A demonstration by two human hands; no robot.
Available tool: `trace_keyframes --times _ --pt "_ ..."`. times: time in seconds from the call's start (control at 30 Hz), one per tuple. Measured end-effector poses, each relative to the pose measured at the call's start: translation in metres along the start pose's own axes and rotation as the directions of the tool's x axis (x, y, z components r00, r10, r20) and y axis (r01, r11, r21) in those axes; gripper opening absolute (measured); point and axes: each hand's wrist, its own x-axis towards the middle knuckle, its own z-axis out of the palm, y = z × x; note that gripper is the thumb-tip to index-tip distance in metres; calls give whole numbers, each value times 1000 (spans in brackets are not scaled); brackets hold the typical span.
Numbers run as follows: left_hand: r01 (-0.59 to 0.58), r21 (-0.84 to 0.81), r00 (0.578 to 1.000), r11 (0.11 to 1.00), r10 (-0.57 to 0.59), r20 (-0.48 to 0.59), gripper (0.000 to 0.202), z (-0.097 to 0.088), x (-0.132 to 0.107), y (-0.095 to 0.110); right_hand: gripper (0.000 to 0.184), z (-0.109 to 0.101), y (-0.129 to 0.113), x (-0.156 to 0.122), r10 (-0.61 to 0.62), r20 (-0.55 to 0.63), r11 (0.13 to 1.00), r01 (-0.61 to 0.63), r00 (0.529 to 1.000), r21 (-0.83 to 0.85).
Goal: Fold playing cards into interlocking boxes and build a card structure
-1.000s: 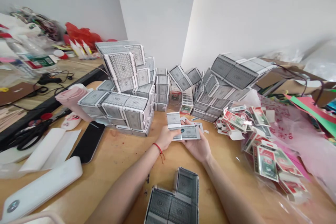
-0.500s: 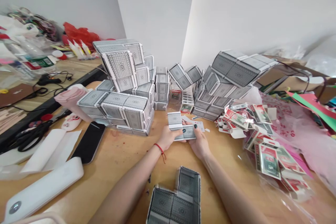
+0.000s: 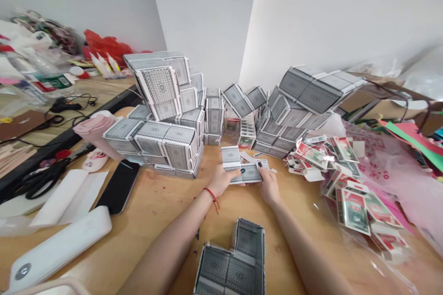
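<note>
Just above the table, a joined piece of grey-patterned playing cards point(image 3: 249, 173) is held between my two hands; one part of it stands up at its left end. My left hand point(image 3: 222, 179) grips the left part, thumb on top and the other fingers mostly hidden underneath. At the right end, my right hand point(image 3: 268, 183) pinches the edge with its thumb on top. Behind the piece, loose playing cards point(image 3: 263, 163) lie on the table, partly covered. Nearer to me, between my forearms, sits an L-shaped block of folded cards point(image 3: 230, 265).
Stacks of card-built blocks stand at left point(image 3: 166, 143) and right point(image 3: 304, 97). Red and green card boxes point(image 3: 353, 209) are heaped on the right by a pink plastic bag point(image 3: 391, 166). A black phone point(image 3: 119, 186), scissors point(image 3: 51, 177) and a white elongated device point(image 3: 62, 244) lie on the left.
My right hand has shifted slightly right, its thumb moving from the top of the cards out to their right edge. My left hand keeps its hold in nearly the same place.
</note>
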Motion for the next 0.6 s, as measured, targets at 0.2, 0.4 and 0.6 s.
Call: trace_keyframes --times 0.2,0.4,0.6 --pt "-3 -54 1000 999 3 -4 34 -4 1 2 41 -8 -1 -3 6 203 998 -20 979 67" --pt "-20 -6 998 1000 20 -65 31 -3 3 0 44 -2 -3 -5 -26 196 987 56 980 -151" --pt "-31 20 997 999 32 -67 33 -4 3 0 45 -1 -3 -6 -121 126 932 157 985 -326"
